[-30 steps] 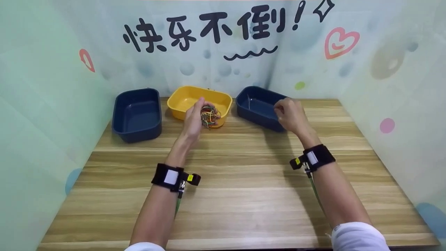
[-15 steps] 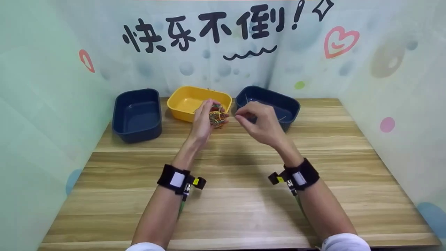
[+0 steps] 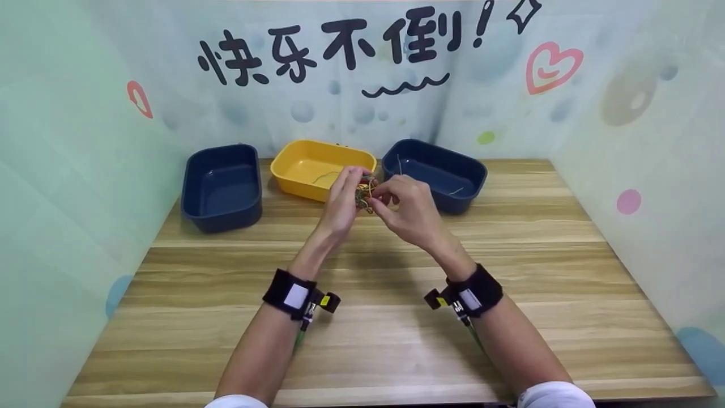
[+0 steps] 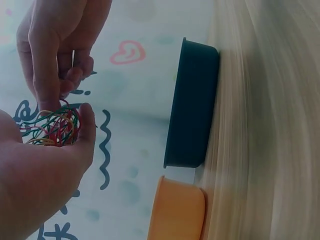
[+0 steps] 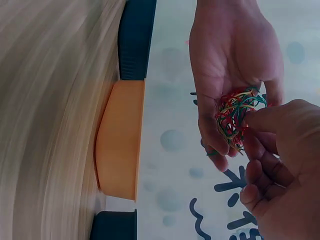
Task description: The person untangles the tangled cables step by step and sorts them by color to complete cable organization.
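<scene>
A tangle of thin red, green and yellow wires (image 5: 232,112) lies in my left hand (image 3: 340,205), whose cupped fingers curl round it. My right hand (image 3: 409,208) meets it from the other side, with thumb and index fingertip pinching at the wires. In the left wrist view, the right fingers (image 4: 47,95) reach down onto the tangle from above. Both hands are raised above the table, before the yellow box (image 3: 306,164). Against that box, a thin strand (image 3: 324,176) shows just left of my left hand.
On the wood-grain table (image 3: 391,328), a dark blue box (image 3: 224,187) stands at the back left. Another dark blue box (image 3: 442,164) stands right of the yellow one, with thin strands in it. A printed cloth wall (image 3: 351,113) rises directly behind the boxes.
My right hand has come left from the right blue box to the tangle. The left hand has shifted slightly right. A strand now shows against the yellow box.
</scene>
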Demonstrator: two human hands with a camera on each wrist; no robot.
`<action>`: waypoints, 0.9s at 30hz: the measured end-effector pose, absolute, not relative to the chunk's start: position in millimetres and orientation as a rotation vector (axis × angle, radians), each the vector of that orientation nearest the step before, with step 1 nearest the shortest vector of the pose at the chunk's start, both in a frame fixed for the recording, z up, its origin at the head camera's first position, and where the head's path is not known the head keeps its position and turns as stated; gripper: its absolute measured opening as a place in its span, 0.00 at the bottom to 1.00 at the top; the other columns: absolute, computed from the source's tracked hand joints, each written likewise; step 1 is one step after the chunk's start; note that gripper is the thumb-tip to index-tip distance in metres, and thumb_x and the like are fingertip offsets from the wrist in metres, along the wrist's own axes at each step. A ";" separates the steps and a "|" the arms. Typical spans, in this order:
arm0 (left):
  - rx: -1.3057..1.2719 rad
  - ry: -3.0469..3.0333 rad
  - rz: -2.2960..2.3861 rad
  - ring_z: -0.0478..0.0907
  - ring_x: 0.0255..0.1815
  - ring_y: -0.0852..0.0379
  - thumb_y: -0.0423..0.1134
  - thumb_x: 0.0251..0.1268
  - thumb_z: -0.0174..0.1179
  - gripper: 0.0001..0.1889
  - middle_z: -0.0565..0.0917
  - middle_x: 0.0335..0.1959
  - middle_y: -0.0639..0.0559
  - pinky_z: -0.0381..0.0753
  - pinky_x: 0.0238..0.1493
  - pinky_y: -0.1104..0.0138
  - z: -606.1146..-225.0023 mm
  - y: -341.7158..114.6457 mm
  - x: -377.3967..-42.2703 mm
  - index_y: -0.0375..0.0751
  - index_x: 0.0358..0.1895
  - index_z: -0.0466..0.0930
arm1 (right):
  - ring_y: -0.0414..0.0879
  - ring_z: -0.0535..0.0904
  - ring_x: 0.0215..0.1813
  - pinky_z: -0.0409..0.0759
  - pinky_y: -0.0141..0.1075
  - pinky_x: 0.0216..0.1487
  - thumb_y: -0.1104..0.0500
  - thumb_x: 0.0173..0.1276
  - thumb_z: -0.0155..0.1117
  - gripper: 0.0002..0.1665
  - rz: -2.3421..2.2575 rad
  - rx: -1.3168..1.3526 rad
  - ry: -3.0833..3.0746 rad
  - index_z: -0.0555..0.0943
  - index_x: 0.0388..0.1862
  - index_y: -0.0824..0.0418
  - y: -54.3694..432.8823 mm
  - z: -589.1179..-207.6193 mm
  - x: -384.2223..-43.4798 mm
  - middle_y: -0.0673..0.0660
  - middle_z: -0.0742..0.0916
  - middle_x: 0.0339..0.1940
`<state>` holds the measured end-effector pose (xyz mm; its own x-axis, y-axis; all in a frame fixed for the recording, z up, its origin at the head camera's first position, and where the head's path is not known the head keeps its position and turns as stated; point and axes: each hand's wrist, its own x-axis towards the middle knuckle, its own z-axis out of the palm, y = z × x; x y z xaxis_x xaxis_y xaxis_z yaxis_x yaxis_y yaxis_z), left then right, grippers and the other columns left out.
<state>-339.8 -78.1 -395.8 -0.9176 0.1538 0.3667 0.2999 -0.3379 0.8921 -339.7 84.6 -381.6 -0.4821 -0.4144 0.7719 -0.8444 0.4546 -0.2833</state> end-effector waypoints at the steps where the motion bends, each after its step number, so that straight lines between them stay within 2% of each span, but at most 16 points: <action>1: -0.611 -1.751 -2.424 0.76 0.38 0.47 0.49 0.80 0.41 0.17 0.72 0.47 0.29 0.80 0.33 0.65 -396.2 -77.4 -339.5 0.38 0.50 0.70 | 0.44 0.76 0.28 0.70 0.32 0.28 0.60 0.60 0.71 0.03 0.885 1.038 -2.092 0.86 0.30 0.60 84.6 -382.5 -340.2 0.49 0.83 0.25; 6: -0.641 -1.819 -2.388 0.75 0.39 0.50 0.46 0.74 0.54 0.15 0.72 0.48 0.33 0.78 0.36 0.63 -399.6 -77.0 -340.1 0.38 0.52 0.70 | 0.45 0.76 0.26 0.70 0.32 0.27 0.58 0.62 0.70 0.05 0.899 0.978 -2.139 0.86 0.27 0.58 86.4 -385.5 -342.5 0.47 0.82 0.23; 9: -0.659 -1.895 -2.350 0.75 0.43 0.49 0.46 0.67 0.62 0.20 0.73 0.50 0.37 0.79 0.41 0.61 -401.3 -79.7 -339.9 0.41 0.56 0.70 | 0.42 0.75 0.24 0.70 0.31 0.25 0.55 0.63 0.69 0.07 0.983 0.912 -2.199 0.86 0.29 0.56 89.9 -384.9 -343.1 0.44 0.82 0.22; 14: -0.734 -1.991 -2.309 0.76 0.48 0.45 0.46 0.60 0.69 0.29 0.74 0.55 0.39 0.81 0.47 0.56 -403.0 -84.1 -339.1 0.47 0.61 0.67 | 0.41 0.75 0.23 0.73 0.33 0.22 0.51 0.62 0.72 0.08 1.220 0.843 -2.287 0.87 0.30 0.54 99.1 -383.7 -344.6 0.45 0.83 0.22; 17: -0.767 -2.014 -2.294 0.77 0.48 0.44 0.46 0.60 0.69 0.30 0.75 0.54 0.40 0.81 0.48 0.54 -404.4 -84.6 -340.2 0.49 0.63 0.67 | 0.42 0.76 0.24 0.75 0.33 0.23 0.49 0.61 0.73 0.09 1.338 0.849 -2.311 0.87 0.31 0.53 103.1 -383.6 -346.4 0.46 0.85 0.24; 22: -0.779 -1.991 -2.242 0.78 0.47 0.45 0.45 0.66 0.64 0.24 0.76 0.52 0.40 0.81 0.48 0.54 -404.7 -85.5 -342.8 0.46 0.62 0.70 | 0.44 0.77 0.25 0.73 0.32 0.23 0.49 0.63 0.71 0.09 1.484 0.861 -2.325 0.88 0.32 0.52 106.9 -382.8 -349.0 0.51 0.87 0.27; 27: -0.822 -1.985 -2.201 0.78 0.47 0.44 0.37 0.68 0.61 0.20 0.76 0.52 0.39 0.82 0.47 0.55 -397.4 -90.2 -339.0 0.43 0.61 0.70 | 0.47 0.75 0.26 0.72 0.34 0.24 0.50 0.64 0.71 0.08 1.622 0.840 -2.335 0.87 0.33 0.53 109.7 -381.3 -349.7 0.54 0.86 0.28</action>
